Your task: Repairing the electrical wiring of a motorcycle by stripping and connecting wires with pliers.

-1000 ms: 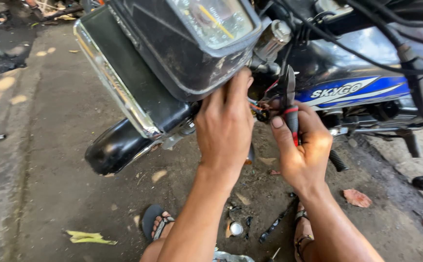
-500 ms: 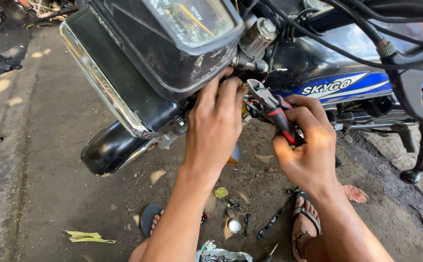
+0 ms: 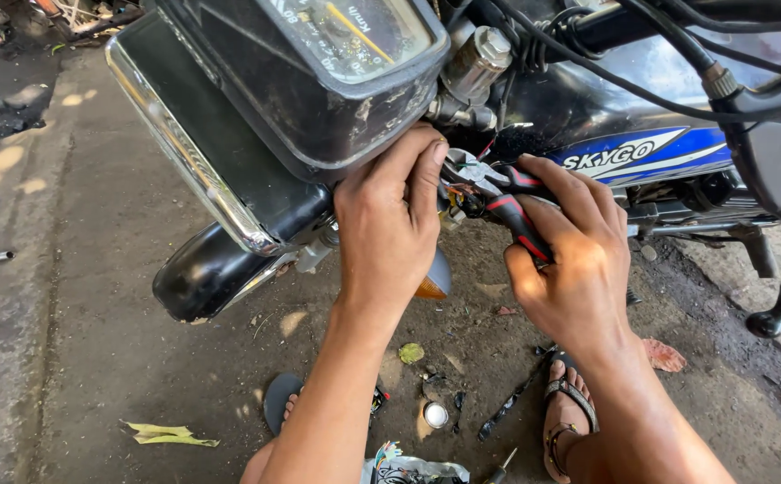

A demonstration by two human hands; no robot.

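My left hand (image 3: 388,224) reaches up under the black instrument housing (image 3: 319,81) of a motorcycle, its fingers pinching small wires (image 3: 458,202) just behind the headlight unit (image 3: 215,179). My right hand (image 3: 574,264) grips red-and-black-handled pliers (image 3: 507,204), whose metal jaws point left at the same wires, close to my left fingertips. An orange turn-signal lens (image 3: 435,280) shows below my left hand. The wires themselves are mostly hidden by my fingers.
The blue-and-black fuel tank (image 3: 623,134), black cables (image 3: 605,63) and a brake lever (image 3: 780,206) crowd the upper right. The front mudguard (image 3: 202,278) juts out lower left. On the dirty concrete lie a screwdriver (image 3: 498,468), small parts (image 3: 436,414) and dry leaves (image 3: 162,435). My sandalled feet (image 3: 569,412) rest below.
The view has moved closer. My right hand turned the pliers from upright to lying sideways, jaws toward the wires; my left hand stayed under the instrument housing.
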